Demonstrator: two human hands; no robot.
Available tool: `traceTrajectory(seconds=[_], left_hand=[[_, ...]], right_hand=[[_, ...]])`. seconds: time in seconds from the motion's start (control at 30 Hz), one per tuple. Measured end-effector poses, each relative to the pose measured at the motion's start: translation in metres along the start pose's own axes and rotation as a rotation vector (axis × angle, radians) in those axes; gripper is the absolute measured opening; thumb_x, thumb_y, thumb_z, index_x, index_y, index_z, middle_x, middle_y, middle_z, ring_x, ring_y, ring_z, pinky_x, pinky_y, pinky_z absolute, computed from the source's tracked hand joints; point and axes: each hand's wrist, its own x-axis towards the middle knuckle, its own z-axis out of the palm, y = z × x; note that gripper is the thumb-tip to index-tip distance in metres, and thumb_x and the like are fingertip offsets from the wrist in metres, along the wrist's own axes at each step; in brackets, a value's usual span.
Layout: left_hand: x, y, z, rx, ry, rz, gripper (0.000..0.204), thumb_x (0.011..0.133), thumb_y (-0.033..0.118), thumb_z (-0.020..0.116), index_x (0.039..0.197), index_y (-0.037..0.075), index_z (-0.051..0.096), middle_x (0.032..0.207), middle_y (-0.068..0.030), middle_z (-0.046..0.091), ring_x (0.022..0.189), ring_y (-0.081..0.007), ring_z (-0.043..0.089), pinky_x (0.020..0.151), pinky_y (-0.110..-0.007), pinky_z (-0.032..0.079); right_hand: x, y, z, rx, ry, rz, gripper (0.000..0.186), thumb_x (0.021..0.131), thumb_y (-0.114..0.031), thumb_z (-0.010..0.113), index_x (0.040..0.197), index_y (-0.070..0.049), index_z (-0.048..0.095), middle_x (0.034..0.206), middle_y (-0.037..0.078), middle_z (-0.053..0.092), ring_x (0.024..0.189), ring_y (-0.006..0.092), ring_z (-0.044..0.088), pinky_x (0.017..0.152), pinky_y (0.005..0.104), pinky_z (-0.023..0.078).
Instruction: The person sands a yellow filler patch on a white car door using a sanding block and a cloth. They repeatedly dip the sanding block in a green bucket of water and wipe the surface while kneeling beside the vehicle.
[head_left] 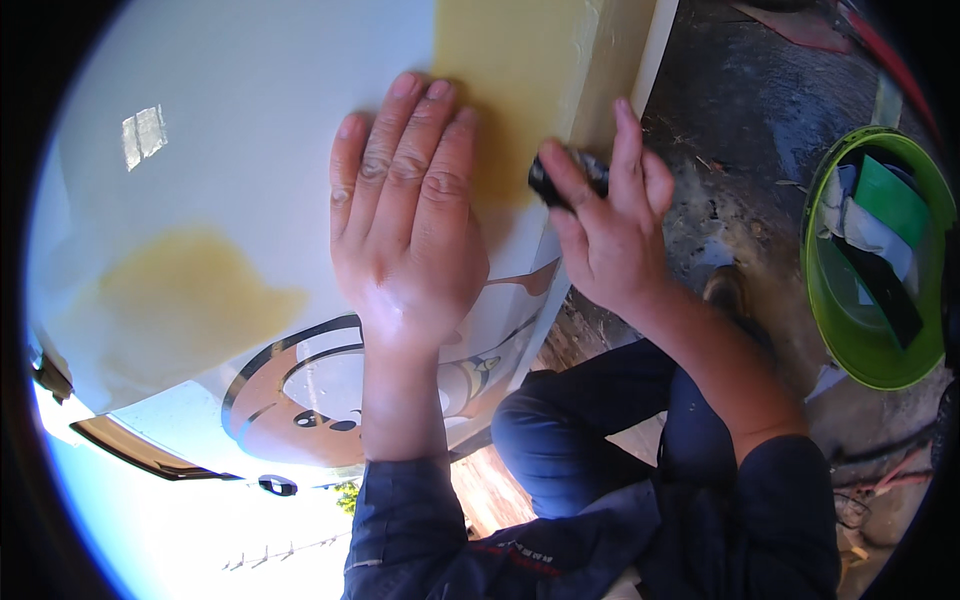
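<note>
My left hand (408,200) lies flat on a glossy white panel (270,130), its fingers stretched out and close together. Its fingertips reach the edge of a yellowish patch (510,90) on that panel. To the right, my right hand (615,225) has its fingers around a small black pad (543,182), with one finger stretched out past it. The pad is at the panel's right-hand edge, over the lower part of the yellowish patch. The fingers partly cover the pad, so its exact kind does not show.
A second yellowish patch (190,285) and a cartoon decal (250,400) mark the panel. Right of my legs, a lime-green bucket (812,285) holds a green sheet (890,198), pale cloths or scraps and a dark strip. The dark ground (740,110) looks wet; a red hose-like thing (893,70) crosses the upper right.
</note>
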Motion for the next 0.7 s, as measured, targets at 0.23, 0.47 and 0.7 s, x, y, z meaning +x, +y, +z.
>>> traceTrajectory(seconds=[0.23, 0.47, 0.7], left_hand=[[-0.011, 0.017, -0.011, 0.07, -0.294, -0.063, 0.051, 0.096, 0.007, 0.067, 0.145, -0.003, 0.061, 0.152, -0.0207, 0.062, 0.149, -0.0392, 0.053, 0.126, -0.057, 0.033], [-0.027, 0.055, 0.009, 0.316, -0.715, 0.231, 0.092, 0.097, 0.06, 0.061, 0.166, 0.002, 0.038, 0.176, -0.0115, 0.034, 0.166, -0.0261, 0.023, 0.135, -0.05, 0.013], [0.125, 0.035, 0.083, 0.464, -0.34, 0.202, 0.086, 0.109, 0.061, 0.039, 0.169, -0.001, 0.029, 0.178, -0.0129, 0.027, 0.166, -0.0286, 0.017, 0.135, -0.046, 0.01]], right_hand=[[0.009, 0.069, -0.013, 0.117, 0.341, 0.105, 0.05, 0.112, -0.022, 0.052, 0.16, -0.009, 0.052, 0.17, 0.026, 0.034, 0.13, 0.0412, 0.048, 0.119, 0.049, 0.033], [-0.049, 0.039, -0.05, 0.37, 0.156, 0.137, 0.053, 0.112, -0.019, 0.05, 0.162, -0.004, 0.045, 0.163, 0.025, 0.048, 0.138, 0.0443, 0.054, 0.118, 0.0496, 0.039], [-0.089, 0.024, -0.056, 0.503, -0.059, 0.131, 0.051, 0.113, -0.022, 0.051, 0.16, -0.005, 0.048, 0.146, 0.025, 0.062, 0.123, 0.0439, 0.065, 0.108, 0.0471, 0.049]])
